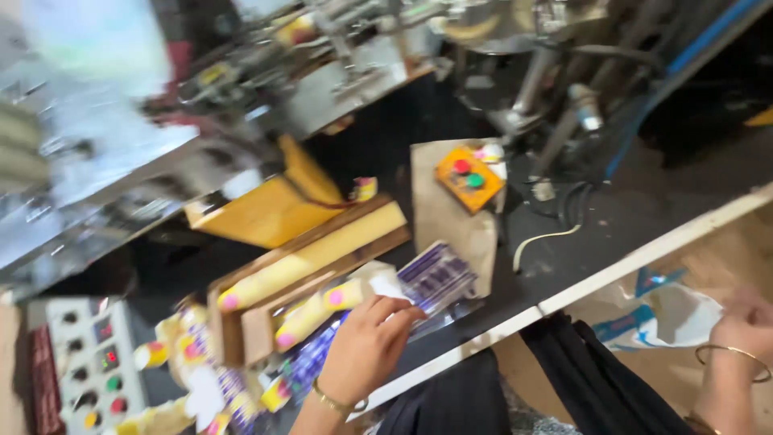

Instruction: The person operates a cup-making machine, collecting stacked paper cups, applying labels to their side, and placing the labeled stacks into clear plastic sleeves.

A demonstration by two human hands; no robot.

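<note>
- At a packing bench, a seated worker's left hand (366, 346), a thin gold bangle at the wrist, reaches to a flat purple-printed clear plastic packet (437, 276); the fingers are curled loosely with their tips touching the packet's near edge, not closed round it.
- The packet lies just right of the slanted brown cardboard tray (322, 242), the landmark here, partly on a sheet of brown paper.
- The right hand (745, 326), also bangled, sits well to the right of the tray at the edge of the picture, resting on a white and blue plastic bag (668, 314); blur hides whether it grips the bag.
- Work done, as far as one can judge: one long row of yellow cylindrical rolls with pink ends (310, 258) already lies in the tray, and a heap of filled purple and yellow packets (217, 379) has gathered just below and left of it. Loose rolls remain, so packing appears only partly through.
- Count: two hands; one tray; one packet under the fingers; about two loose yellow rolls (318, 310) just below the tray; the heaped packets are too blurred to count.
- Beyond the tray to the right sits one orange control box with a red and a green button (469, 177); to the left, one grey push-button panel (93, 362).
</note>
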